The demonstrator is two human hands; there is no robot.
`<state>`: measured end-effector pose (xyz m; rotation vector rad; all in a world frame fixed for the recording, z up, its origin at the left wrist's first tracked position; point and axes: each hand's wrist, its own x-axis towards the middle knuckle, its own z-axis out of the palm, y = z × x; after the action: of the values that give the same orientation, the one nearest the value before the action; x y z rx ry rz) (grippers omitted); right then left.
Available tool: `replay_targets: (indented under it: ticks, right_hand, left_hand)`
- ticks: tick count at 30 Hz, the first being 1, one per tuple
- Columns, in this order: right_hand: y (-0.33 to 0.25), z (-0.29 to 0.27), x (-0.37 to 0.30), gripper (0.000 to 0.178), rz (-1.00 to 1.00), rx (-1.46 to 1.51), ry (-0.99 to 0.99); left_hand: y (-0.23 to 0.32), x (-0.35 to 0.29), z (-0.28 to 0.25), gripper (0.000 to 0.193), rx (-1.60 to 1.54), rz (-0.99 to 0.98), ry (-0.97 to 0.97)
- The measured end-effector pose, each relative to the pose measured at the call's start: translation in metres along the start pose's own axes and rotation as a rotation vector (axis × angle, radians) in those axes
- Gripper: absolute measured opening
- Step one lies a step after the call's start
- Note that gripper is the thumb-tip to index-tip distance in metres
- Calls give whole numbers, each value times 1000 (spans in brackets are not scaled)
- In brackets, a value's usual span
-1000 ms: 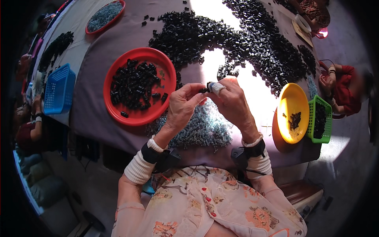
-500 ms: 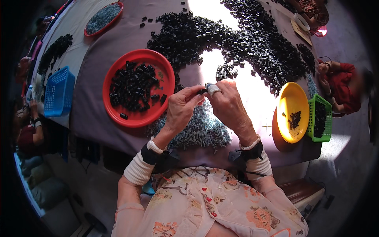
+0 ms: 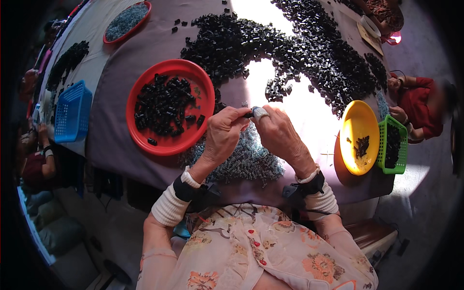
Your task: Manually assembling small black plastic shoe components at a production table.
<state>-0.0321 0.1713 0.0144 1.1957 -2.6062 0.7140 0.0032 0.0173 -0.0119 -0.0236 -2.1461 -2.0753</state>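
My left hand (image 3: 224,134) pinches a small black plastic piece (image 3: 249,115) between thumb and fingertips. At its other end, my right hand (image 3: 281,135) is closed on the same piece, and a whitish wrap covers one finger. The two hands meet just above a heap of small metal springs (image 3: 241,162) on the table. Whether a spring sits inside the piece is hidden by the fingers. Left of my left hand stands a red plate (image 3: 133,123) with many black pieces (image 3: 162,104) in it. A large spread of loose black pieces (image 3: 290,53) lies beyond the hands.
On the right stand a yellow plate (image 3: 355,154) with a few dark bits and a green basket (image 3: 401,166) of black parts. A blue basket (image 3: 72,113) and a red tray (image 3: 116,41) of springs are at the left. People in red sit at both sides of the cloth-covered table (image 3: 113,150).
My hands stay together on the black piece, with only slight shifts of the fingers. The person at the right has moved a hand nearer the green basket.
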Motion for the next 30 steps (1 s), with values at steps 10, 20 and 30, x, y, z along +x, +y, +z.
replay_targets:
  ticks: [10,20,30]
  right_hand:
    - [7,0,3,7,-89,37,-82]
    - [7,-1,5,9,-119,50,-128]
    - [13,-8,17,10,-4,90,-243]
  left_hand:
    - [9,4,-8,19,241,79,-51]
    - [15,6,-15,19,321,44,-106]
    - [8,10,-19,19,-164,-355,-162]
